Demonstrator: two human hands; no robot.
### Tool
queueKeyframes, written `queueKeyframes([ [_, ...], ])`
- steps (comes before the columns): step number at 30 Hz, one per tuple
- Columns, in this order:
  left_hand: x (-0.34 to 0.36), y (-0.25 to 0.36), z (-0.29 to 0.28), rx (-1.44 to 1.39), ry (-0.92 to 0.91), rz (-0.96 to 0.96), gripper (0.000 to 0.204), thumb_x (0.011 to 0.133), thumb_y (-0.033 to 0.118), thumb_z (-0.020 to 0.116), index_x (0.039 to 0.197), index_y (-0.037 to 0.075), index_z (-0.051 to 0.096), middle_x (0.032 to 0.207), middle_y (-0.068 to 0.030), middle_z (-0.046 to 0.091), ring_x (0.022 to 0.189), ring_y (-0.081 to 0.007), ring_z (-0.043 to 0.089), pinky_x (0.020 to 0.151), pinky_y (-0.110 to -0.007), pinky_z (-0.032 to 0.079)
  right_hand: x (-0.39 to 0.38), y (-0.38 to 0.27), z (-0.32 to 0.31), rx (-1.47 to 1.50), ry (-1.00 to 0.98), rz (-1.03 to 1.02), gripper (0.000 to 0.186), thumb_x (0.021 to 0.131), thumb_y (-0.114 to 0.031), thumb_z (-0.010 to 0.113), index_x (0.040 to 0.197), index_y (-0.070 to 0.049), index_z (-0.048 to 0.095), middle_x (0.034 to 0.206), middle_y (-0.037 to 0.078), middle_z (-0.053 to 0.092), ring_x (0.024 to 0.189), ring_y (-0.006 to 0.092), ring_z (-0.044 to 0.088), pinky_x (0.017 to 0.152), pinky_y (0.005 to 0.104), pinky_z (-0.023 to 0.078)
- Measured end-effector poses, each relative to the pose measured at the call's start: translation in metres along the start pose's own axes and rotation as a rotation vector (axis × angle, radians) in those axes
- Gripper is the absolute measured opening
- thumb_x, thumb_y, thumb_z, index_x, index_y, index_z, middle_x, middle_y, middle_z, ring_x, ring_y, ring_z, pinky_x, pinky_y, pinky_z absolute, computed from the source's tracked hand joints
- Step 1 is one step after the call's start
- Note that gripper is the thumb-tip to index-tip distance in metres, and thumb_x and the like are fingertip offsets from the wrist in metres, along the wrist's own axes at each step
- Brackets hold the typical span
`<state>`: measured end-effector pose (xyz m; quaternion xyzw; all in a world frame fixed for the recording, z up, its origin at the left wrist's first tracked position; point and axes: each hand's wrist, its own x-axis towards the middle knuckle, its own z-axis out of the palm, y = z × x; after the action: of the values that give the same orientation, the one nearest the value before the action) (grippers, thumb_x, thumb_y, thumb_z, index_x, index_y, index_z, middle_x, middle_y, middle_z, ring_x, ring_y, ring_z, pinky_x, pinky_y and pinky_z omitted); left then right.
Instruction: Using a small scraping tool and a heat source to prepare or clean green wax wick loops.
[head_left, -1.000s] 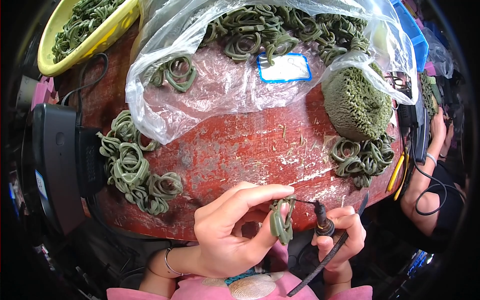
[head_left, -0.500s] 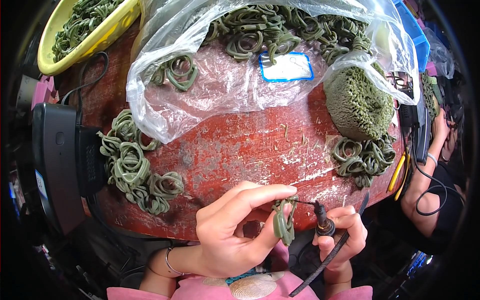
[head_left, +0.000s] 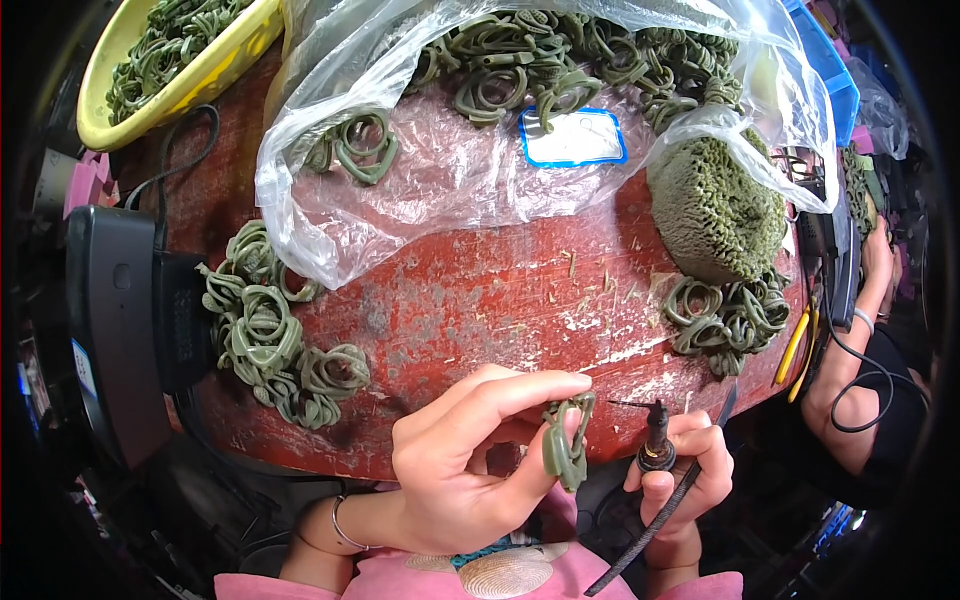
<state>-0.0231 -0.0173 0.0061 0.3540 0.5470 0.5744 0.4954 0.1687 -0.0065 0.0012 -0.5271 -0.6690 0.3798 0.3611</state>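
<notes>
Compared with half a second ago, the black tool (head_left: 656, 452) sits a little more to the right, and its thin tip stands just beside the green ring piece (head_left: 566, 460), no longer reaching it. We have both on the near side of the clear plastic bag (head_left: 345, 240). Our left hand (head_left: 470, 455) pinches the ring piece between thumb and fingers; our right hand (head_left: 697, 472) is closed around the black tool and also a slim dark rod (head_left: 655, 528).

On the red table (head_left: 480, 300), we see one ring pile (head_left: 264, 335) to the near left of the bag and a smaller pile (head_left: 728, 322) to its near right. A rough green block (head_left: 710, 210) touches the bag's right edge. More rings (head_left: 495, 60) heap at the bag's far part, and a yellow basket (head_left: 225, 75) of green pieces stands to its far left.
</notes>
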Motion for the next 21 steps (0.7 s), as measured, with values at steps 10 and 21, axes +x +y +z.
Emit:
queueKeyframes([
  [10, 0.0005, 0.0027, -0.0042, 0.037, -0.057, -0.026, 0.022, 0.086, 0.008, 0.055, 0.101, -0.007, 0.056, 0.079, -0.0138, 0.060, 0.069, -0.0180, 0.064, 0.060, -0.026, 0.052, 0.0005, 0.0004, 0.0016, 0.038, 0.005, -0.011, 0.043, 0.072, -0.035, 0.071, 0.075, 0.002, 0.048, 0.065, 0.013, 0.056, 0.052, 0.0151, 0.053, 0.047, 0.0235, 0.043],
  [21, 0.0009, 0.0023, -0.0034, 0.033, -0.054, -0.007, 0.022, 0.085, 0.006, 0.055, 0.103, -0.008, 0.055, 0.083, -0.0156, 0.061, 0.071, -0.0182, 0.064, 0.061, -0.026, 0.053, -0.0009, 0.0048, 0.0019, -0.013, -0.043, -0.036, 0.059, 0.073, -0.051, 0.064, 0.078, 0.002, 0.038, 0.073, 0.011, 0.048, 0.040, 0.0098, 0.049, 0.032, 0.0198, 0.039],
])
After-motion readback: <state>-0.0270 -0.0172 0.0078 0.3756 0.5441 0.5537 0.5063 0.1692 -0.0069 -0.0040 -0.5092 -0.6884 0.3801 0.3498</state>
